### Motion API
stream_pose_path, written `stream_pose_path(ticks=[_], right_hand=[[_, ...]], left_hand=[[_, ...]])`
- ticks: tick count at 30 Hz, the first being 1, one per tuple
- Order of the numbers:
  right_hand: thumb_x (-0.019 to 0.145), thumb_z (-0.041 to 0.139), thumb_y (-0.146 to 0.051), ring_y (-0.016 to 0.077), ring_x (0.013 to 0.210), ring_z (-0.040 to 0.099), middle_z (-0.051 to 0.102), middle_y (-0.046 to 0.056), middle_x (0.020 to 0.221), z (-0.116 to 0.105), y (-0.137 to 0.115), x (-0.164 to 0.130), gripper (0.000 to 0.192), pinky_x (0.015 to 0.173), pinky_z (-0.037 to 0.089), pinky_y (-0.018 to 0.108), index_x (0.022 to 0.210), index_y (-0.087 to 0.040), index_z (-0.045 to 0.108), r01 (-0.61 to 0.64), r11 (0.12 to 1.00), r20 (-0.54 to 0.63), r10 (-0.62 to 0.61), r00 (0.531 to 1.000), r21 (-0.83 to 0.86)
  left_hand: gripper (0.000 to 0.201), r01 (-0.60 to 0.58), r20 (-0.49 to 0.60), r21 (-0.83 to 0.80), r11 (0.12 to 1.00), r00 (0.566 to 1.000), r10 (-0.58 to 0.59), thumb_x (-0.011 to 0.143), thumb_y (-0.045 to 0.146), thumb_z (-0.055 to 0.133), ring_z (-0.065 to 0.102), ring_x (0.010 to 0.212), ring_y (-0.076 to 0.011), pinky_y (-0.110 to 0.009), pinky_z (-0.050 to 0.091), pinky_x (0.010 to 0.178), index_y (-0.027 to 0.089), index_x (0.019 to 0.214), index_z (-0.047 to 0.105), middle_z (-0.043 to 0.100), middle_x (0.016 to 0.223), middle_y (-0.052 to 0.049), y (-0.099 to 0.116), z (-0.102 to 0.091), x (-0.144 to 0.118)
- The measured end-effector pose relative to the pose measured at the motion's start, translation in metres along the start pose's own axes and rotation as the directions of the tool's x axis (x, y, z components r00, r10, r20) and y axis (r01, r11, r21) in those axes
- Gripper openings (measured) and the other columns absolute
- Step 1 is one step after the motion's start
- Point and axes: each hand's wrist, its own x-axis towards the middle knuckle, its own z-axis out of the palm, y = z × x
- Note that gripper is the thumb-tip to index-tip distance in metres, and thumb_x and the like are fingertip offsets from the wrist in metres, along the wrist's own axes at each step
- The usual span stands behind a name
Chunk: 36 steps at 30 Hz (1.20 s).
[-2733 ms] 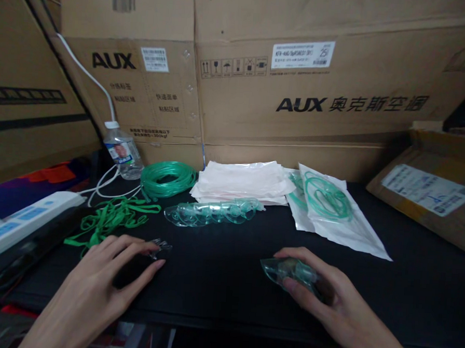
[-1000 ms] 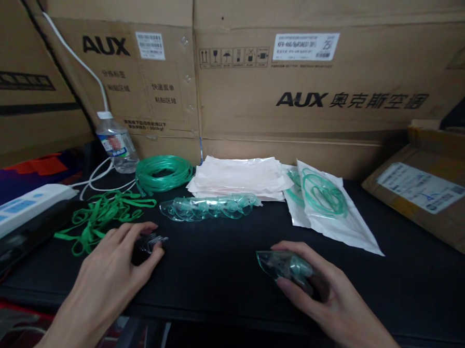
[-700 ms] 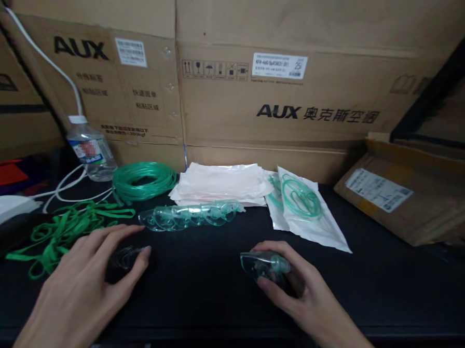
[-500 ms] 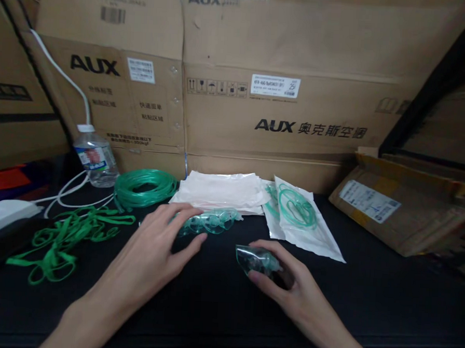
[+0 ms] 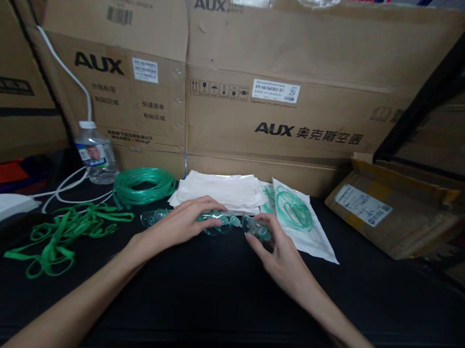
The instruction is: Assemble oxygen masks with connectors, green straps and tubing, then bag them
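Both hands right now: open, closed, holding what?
Left hand: over the mask row; grip cannot be told.
Right hand: closed, holding a single greenish mask.

a large cardboard carton (image 5: 219, 126) marked "aux" stands at the rear of the worktop (image 5: 366, 305) and bears white printed labels (image 5: 276, 91). a clear plastic bottle (image 5: 95, 159) with a white cap (image 5: 87, 125) stands in front of the carton, at left. a white cable (image 5: 68, 69) descends toward the bottle. a white power strip (image 5: 4, 209) lies at the left edge. a smaller cardboard box (image 5: 405, 219) with a white label (image 5: 363, 204) sits at right.
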Motion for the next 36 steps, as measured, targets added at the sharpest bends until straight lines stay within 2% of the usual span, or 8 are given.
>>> stream_pose_path(ticks=[2, 4, 8, 14, 20, 29, 33, 36], right_hand=[[0.094, 0.056, -0.034, 0.0271, 0.103, 0.065, 0.067, 0.009, 0.113, 0.003, 0.003, 0.004, 0.030, 0.093, 0.051, 0.044, 0.121, -0.024, 0.048, 0.008, 0.999, 0.030, -0.007, 1.000, -0.031], [0.095, 0.055, -0.033, 0.0281, 0.113, 0.063, 0.065, 0.011, 0.123, 0.005, 0.006, 0.007, 0.034, 0.100, 0.048, 0.046, 0.126, -0.024, 0.046, 0.032, 0.999, 0.050, -0.030, 0.998, -0.040], [0.097, 0.052, -0.033, 0.0280, 0.129, 0.054, 0.059, 0.012, 0.137, 0.008, 0.013, 0.013, 0.036, 0.111, 0.040, 0.047, 0.132, -0.024, 0.046, 0.069, 0.997, 0.066, -0.067, 0.996, -0.043], [0.097, 0.053, -0.029, 0.0270, 0.125, 0.057, 0.063, 0.011, 0.132, 0.010, 0.020, 0.018, 0.032, 0.110, 0.042, 0.048, 0.128, -0.024, 0.051, 0.110, 0.992, 0.070, -0.106, 0.992, -0.056], [0.097, 0.055, -0.032, 0.0271, 0.126, 0.057, 0.063, 0.010, 0.134, 0.011, 0.024, 0.025, 0.034, 0.111, 0.041, 0.050, 0.130, -0.025, 0.053, 0.118, 0.993, 0.138, -0.114, 0.984, -0.022], [0.098, 0.054, -0.032, 0.0263, 0.126, 0.057, 0.063, 0.009, 0.134, 0.010, 0.025, 0.029, 0.035, 0.112, 0.040, 0.049, 0.131, -0.024, 0.054, 0.112, 0.994, 0.204, -0.106, 0.973, -0.016], [0.095, 0.058, -0.032, 0.0265, 0.129, 0.055, 0.062, 0.009, 0.137, 0.012, 0.024, 0.032, 0.038, 0.113, 0.039, 0.049, 0.132, -0.025, 0.054, 0.133, 0.990, 0.188, -0.124, 0.974, -0.036], [0.090, 0.066, -0.033, 0.0268, 0.122, 0.061, 0.066, 0.009, 0.130, 0.015, 0.019, 0.037, 0.037, 0.109, 0.043, 0.047, 0.125, -0.024, 0.059, 0.147, 0.989, 0.159, -0.142, 0.977, -0.024]], left_hand=[[0.032, -0.018, 0.016, -0.043, 0.999, 1.000, 0.018, 0.098, 0.040, 0.058, 0.061, 0.120, -0.0226, -0.035, 0.044, 0.106, 0.027, 0.125, 0.067, 0.068, 0.126, -0.006, -0.002, -0.002, 0.000], [0.031, -0.020, 0.025, -0.064, 0.998, 0.999, 0.022, 0.097, 0.039, 0.059, 0.061, 0.121, -0.0222, -0.035, 0.043, 0.107, 0.028, 0.126, 0.067, 0.068, 0.128, -0.005, -0.004, -0.002, -0.001], [0.034, 0.033, 0.033, -0.075, 0.997, 0.999, -0.030, 0.095, 0.040, 0.063, 0.060, 0.124, -0.0217, -0.034, 0.042, 0.108, 0.030, 0.127, 0.065, 0.068, 0.132, -0.002, -0.006, -0.002, -0.002], [0.035, 0.093, 0.043, -0.101, 0.991, 0.995, -0.089, 0.092, 0.044, 0.066, 0.063, 0.121, -0.0229, -0.034, 0.044, 0.105, 0.030, 0.124, 0.067, 0.071, 0.129, -0.001, -0.007, -0.002, -0.004], [0.038, 0.036, 0.099, -0.096, 0.995, 0.995, -0.027, 0.093, 0.035, 0.064, 0.058, 0.127, -0.0223, -0.036, 0.039, 0.111, 0.031, 0.131, 0.065, 0.065, 0.136, -0.002, -0.005, -0.009, -0.004], [0.039, 0.026, 0.052, -0.085, 0.996, 0.998, -0.021, 0.084, 0.029, 0.075, 0.062, 0.117, -0.0223, -0.034, 0.044, 0.104, 0.027, 0.123, 0.066, 0.070, 0.124, -0.002, -0.006, -0.012, -0.004], [0.038, 0.038, 0.040, -0.057, 0.998, 0.999, -0.035, 0.083, 0.026, 0.075, 0.065, 0.114, -0.0212, -0.032, 0.045, 0.103, 0.026, 0.120, 0.068, 0.073, 0.121, 0.000, -0.006, -0.012, -0.005], [0.039, 0.029, 0.045, -0.052, 0.998, 0.999, -0.026, 0.084, 0.027, 0.074, 0.066, 0.114, -0.0220, -0.034, 0.045, 0.104, 0.027, 0.122, 0.069, 0.073, 0.123, 0.000, -0.008, -0.011, -0.005]])
